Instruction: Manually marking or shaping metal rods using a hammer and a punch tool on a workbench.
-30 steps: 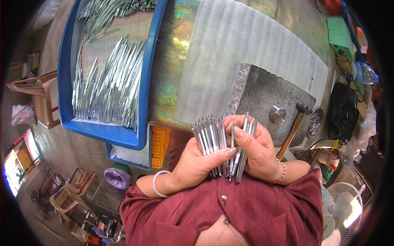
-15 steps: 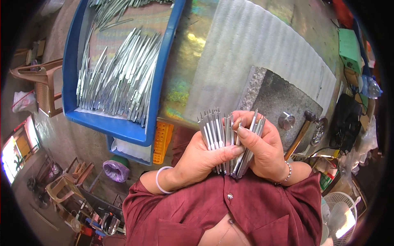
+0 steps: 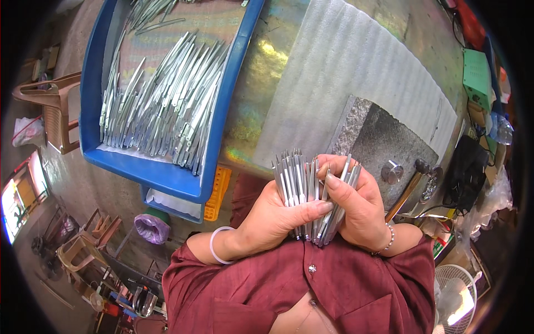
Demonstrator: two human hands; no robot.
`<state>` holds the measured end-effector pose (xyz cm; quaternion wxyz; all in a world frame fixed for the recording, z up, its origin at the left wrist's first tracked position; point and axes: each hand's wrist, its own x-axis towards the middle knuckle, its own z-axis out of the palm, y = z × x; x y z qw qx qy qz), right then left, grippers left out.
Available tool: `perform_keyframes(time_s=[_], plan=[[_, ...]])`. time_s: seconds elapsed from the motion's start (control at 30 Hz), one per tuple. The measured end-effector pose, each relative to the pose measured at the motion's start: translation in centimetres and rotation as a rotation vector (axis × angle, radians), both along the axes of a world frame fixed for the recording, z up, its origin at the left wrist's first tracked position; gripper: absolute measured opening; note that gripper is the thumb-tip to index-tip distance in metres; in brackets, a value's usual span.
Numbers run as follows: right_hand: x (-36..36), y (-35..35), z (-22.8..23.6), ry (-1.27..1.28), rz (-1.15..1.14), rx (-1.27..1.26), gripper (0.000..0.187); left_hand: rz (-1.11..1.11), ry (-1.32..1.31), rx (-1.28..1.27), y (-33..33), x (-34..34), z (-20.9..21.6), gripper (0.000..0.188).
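Note:
Close in front of my chest, my left hand (image 3: 266,218) is closed round a fan of slim silvery metal strips (image 3: 292,181) with narrow tips pointing up, its thumb laid across them. My right hand (image 3: 361,209) grips a smaller bunch of the same strips (image 3: 346,186), thumb and fingertips meeting near a strip between the two bunches. Both bunches almost touch at their lower ends. Many more strips (image 3: 167,106) lie side by side in a blue tray (image 3: 144,173) at the left. My palms hide part of the held strips.
Right of my hands, a dark stone block (image 3: 384,139) carries a small metal cylinder (image 3: 392,172), with a hammer (image 3: 409,189) beside it. White foam sheeting (image 3: 328,72) covers part of the table. An orange basket (image 3: 217,195) sits below the tray; a green box (image 3: 477,78) stands far right.
The view has shifted slightly, so the tray and table appear moved. Both hands keep hold of their strips, with only slight shifts of the fingers.

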<state>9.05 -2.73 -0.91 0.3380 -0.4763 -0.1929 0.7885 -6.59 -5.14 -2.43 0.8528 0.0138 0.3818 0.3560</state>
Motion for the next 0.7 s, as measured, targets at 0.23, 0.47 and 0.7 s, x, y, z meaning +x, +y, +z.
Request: perform_keyframes(time_s=[0.23,0.47,0.7], plan=[[0.3,-0.2,-0.1,0.006,0.008,0.049,0.015,-0.006,0.056,0.066,-0.2,0.2,0.1,0.033],[0.5,-0.3,0.1,0.007,0.015,0.113,0.014,0.007,0.082,0.138,0.3,0.6,1.1,0.033],[0.5,-0.6,0.3,0.048,-0.022,0.093,0.014,-0.018,0.073,0.124,-0.7,0.7,0.3,0.031]])
